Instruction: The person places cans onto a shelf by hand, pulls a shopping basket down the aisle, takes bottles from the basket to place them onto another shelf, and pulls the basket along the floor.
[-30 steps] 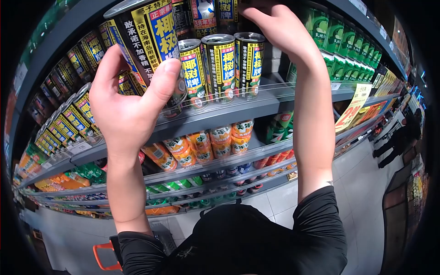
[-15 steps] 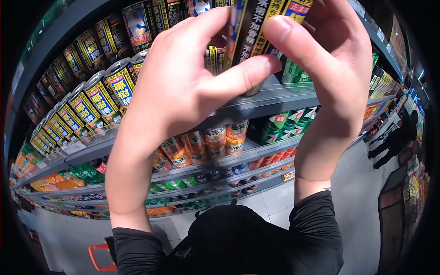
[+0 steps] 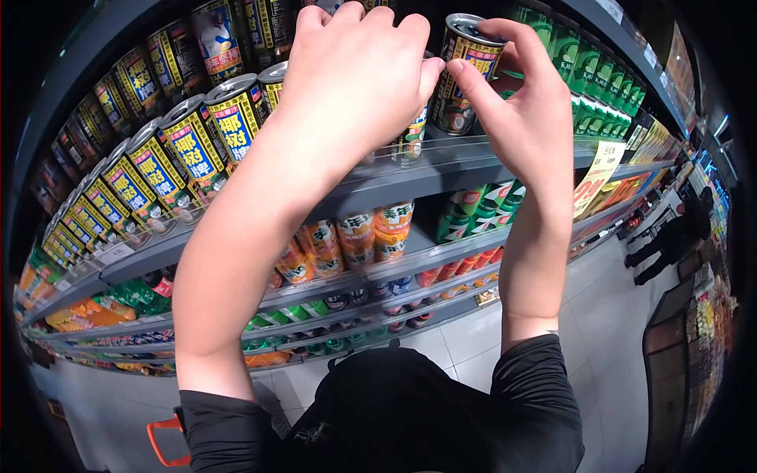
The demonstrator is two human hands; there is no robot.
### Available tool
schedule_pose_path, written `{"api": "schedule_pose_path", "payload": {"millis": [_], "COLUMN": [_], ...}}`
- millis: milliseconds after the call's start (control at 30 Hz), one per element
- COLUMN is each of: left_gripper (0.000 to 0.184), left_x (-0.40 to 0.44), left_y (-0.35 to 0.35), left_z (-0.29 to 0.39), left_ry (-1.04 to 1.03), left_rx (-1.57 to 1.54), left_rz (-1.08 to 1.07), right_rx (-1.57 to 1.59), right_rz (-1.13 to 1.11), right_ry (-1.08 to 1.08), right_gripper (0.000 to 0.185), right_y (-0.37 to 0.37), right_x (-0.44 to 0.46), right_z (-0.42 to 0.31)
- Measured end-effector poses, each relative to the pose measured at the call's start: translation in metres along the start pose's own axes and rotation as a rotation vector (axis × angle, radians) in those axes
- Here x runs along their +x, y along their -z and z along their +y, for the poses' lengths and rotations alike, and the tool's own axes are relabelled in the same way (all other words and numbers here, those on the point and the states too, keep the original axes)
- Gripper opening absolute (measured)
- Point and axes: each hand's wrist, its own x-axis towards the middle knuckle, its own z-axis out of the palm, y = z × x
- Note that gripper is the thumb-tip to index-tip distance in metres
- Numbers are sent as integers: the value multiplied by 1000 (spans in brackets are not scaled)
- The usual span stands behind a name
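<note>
My right hand [image 3: 524, 118] holds a black, yellow and blue coconut drink can [image 3: 457, 106] between thumb and fingers. That can is upright at the front of the upper shelf [image 3: 441, 175], with its top showing. Just left of it, my left hand [image 3: 367, 75] is curled round another coconut drink can [image 3: 412, 146]. Only the lower part of this can shows, and most of the left fingertips are hidden. More of the same cans [image 3: 193, 146] stand in a row left of my left forearm.
Green cans [image 3: 587, 67] stand to the right on the same shelf. A yellow price tag [image 3: 599, 169] hangs from its edge. Lower shelves hold orange cans [image 3: 355, 236] and green cans [image 3: 473, 213]. An orange handle [image 3: 162, 441] is low at left. A person in dark clothes [image 3: 682, 229] is far right.
Both hands were close round a can held up near the camera. They have moved away to the shelf and apart, and the can at my right hand now stands at the shelf front.
</note>
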Motion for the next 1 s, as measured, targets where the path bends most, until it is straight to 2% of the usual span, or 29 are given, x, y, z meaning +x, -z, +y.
{"api": "schedule_pose_path", "payload": {"millis": [67, 267, 300, 467, 667, 867, 1000], "left_gripper": [39, 38, 38, 36, 37, 38, 31], "left_x": [5, 9, 8, 9, 17, 18, 20], "left_y": [-17, -20, -22, -24, -14, -8, 5], "left_z": [2, 0, 0, -1, -1, -2, 6], "left_ry": [105, 177, 175, 192, 261, 279, 302], "left_rx": [-7, -70, -74, -107, -207, -330, -313], "left_rz": [-2, -200, -188, -169, -282, -289, -324], "right_rx": [26, -76, -65, -39, -9, 14, 21], "right_rz": [-10, -75, -60, -122, -157, -202, -213], "right_ry": [-21, -64, -20, -77, -86, -105, -104], "right_gripper": [44, 44, 44, 38, 37, 36, 35], "right_y": [-5, -9, -11, -11, -10, -7, -10], "right_x": [-3, -4, -4, -4, -2, 3, 0], "right_z": [10, 17, 23, 25, 34, 36, 41]}}
